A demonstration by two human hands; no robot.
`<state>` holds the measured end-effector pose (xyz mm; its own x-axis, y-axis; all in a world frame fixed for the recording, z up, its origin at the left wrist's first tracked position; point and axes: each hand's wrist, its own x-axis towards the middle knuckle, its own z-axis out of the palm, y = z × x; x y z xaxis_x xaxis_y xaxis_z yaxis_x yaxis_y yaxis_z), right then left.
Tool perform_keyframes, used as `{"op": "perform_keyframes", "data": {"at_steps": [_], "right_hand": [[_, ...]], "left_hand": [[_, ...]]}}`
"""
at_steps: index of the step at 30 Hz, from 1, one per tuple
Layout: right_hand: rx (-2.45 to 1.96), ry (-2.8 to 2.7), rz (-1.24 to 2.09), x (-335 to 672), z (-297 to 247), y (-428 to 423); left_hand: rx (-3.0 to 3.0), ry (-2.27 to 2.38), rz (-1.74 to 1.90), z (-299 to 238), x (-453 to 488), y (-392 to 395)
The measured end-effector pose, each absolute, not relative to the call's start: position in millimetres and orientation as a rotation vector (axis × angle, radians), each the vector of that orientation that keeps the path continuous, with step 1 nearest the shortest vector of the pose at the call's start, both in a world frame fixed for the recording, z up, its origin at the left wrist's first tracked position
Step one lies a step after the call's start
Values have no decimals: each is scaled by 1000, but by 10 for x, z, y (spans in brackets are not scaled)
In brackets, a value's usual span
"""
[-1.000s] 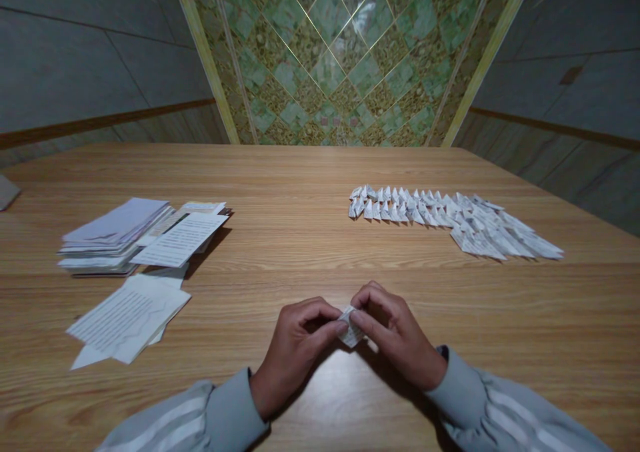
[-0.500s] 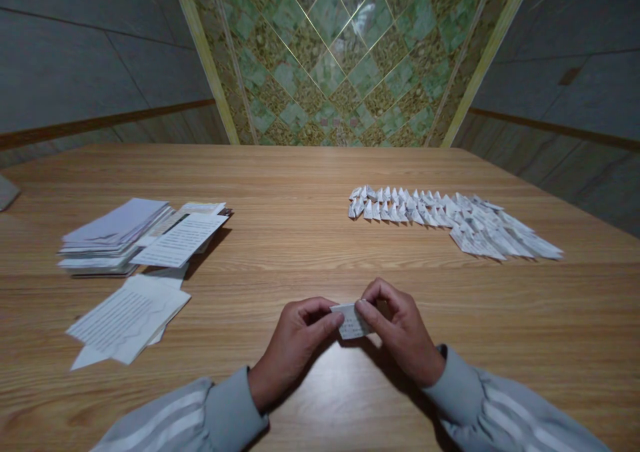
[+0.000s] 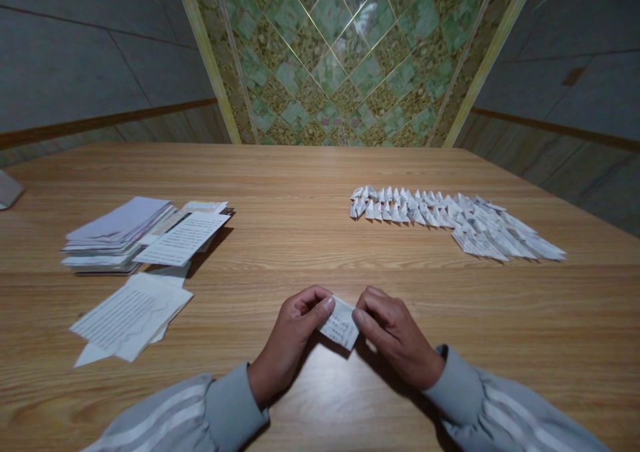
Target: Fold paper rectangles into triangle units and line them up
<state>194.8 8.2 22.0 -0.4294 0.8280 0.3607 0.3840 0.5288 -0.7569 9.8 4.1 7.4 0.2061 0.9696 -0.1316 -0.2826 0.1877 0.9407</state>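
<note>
text: printed lines on paper slip [image 3: 340, 323] and loose sheets [image 3: 131, 313] | legible: none

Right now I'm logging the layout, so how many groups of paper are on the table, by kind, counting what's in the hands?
Folded slip held by left hand and right hand: 1
Stack of sheets: 1
Loose sheets: 1 cluster
Folded pieces: 1 row, too many and too small to count
Total: 4 groups

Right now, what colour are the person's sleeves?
Grey sleeves with white stripes, seen in the head view.
</note>
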Motion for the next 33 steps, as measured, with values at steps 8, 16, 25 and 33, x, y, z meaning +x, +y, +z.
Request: {"op": "perform_keyframes", "data": {"at_steps": [8,16,25,33], "right_hand": [[-989,-1947,900,1946,206,74],[-1081,-1774,936,1979,197,84],[-1073,-1702,1018,1961,212,101],[-967,-1605,1257,1989,183,101]], "left_hand": [[947,966,1108,90,99,41],[1048,1034,1037,123,96,52],[1093,997,1032,118,96,52],[794,843,1038,122,138,37]]}}
